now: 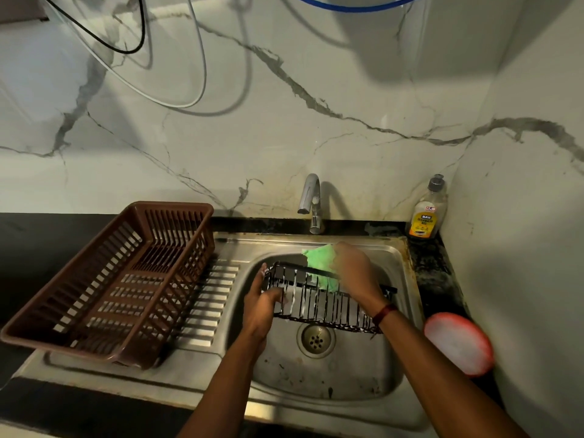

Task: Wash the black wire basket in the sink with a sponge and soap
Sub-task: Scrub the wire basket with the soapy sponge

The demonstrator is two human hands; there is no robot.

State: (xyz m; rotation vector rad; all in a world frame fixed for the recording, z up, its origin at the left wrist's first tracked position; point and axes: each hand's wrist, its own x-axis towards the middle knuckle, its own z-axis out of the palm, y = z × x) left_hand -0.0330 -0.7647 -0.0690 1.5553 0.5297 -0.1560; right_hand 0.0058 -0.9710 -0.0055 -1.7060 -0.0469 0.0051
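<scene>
Basket [328, 306] of black wire is held up inside the sink [347, 374]. Left grip [260, 303] curls round its end wires; right grip [354, 273] pinches the green sponge [317, 260] on the rim. Hold tight, rub every wire slowly.

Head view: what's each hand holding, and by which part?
Left hand holds the black wire basket by its left end. Right hand holds the green sponge by its right edge.
</scene>
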